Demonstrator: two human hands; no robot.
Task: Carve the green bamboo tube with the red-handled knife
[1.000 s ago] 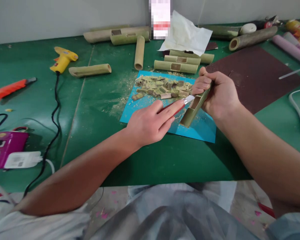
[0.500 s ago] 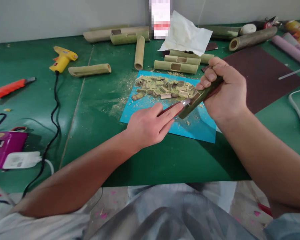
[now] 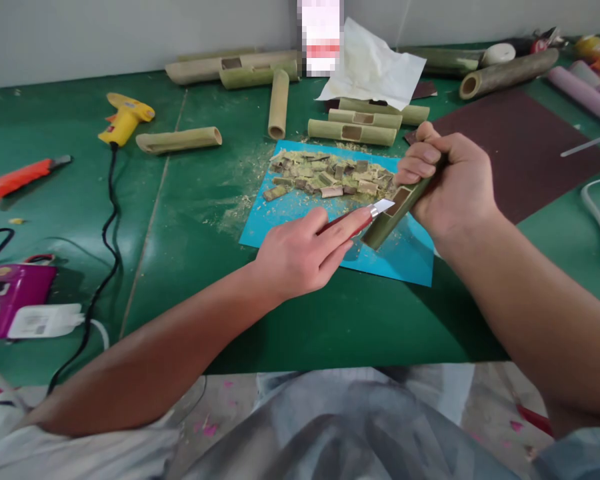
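My left hand point(image 3: 300, 257) is closed around the red handle of a craft knife point(image 3: 355, 221). Its pale, pointed blade lies at the rectangular opening cut in a green bamboo tube point(image 3: 380, 230); I cannot tell whether it touches the edge. My right hand point(image 3: 453, 177) grips the upper end of that tube, fingers wrapped round it, and the tube slants down to the left. Below it lies a blue sheet point(image 3: 265, 223) bearing a heap of bamboo chips and shavings point(image 3: 330, 177).
Behind the sheet lie cut bamboo pieces point(image 3: 351, 133) and a crumpled white tissue point(image 3: 373, 67). At left are a yellow glue gun point(image 3: 126, 119) with a black cord, an orange utility knife point(image 3: 23, 179) and a purple box point(image 3: 25, 293). A brown sheet point(image 3: 520, 147) lies at right.
The bamboo tube has rolled and its lower end has dropped slightly, so its opening shows more. The knife blade has shifted right and now shows more fully.
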